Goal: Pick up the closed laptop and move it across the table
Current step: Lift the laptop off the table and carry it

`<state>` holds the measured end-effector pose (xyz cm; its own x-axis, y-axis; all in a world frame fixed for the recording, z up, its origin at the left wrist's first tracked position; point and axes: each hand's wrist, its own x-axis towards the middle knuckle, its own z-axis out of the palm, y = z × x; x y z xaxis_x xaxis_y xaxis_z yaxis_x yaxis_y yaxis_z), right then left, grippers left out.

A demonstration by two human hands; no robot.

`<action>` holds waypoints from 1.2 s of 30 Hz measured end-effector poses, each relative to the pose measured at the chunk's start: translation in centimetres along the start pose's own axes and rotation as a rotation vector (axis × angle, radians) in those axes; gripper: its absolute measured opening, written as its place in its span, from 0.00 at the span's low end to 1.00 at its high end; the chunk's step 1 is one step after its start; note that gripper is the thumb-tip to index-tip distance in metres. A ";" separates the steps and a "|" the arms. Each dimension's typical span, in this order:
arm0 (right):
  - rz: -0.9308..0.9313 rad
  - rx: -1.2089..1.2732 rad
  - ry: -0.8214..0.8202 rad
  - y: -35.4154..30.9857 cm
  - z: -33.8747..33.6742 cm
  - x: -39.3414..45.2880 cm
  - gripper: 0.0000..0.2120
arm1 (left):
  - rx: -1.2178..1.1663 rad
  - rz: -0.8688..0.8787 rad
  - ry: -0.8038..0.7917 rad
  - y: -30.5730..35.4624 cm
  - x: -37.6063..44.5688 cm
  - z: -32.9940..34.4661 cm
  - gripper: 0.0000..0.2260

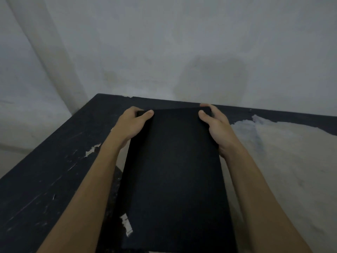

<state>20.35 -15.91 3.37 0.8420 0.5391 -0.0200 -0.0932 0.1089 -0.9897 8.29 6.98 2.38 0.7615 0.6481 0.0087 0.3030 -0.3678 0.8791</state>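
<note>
— How do the arms lie?
— Both bare forearms reach forward, flanking a closed laptop (173, 170), flat, matte, black, rectangular, over the dark table (45, 170).
— And the tabletop?
— Scuffed, its coating peeled away to a pale patch (291, 161) on the right.
— The grip?
— At the far corners: left hand (131, 125) and right hand (217, 126) each clamp an edge, thumb on the lid, fingers curled beneath. Behind stands a grey wall (182, 42).

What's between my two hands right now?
In the head view, the closed laptop spans the gap between the left hand and right hand, each gripping a far corner.
</note>
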 end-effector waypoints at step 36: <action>0.046 -0.256 -0.464 -3.7 -2.0 -1.3 0.17 | 0.042 -0.178 0.483 -0.5 -0.5 -4.2 0.40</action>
<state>20.66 -18.67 6.74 0.5112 0.8576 -0.0568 0.0566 -0.0995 -0.9934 5.34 9.71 3.91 0.3474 0.9335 0.0887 0.4339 -0.2439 0.8673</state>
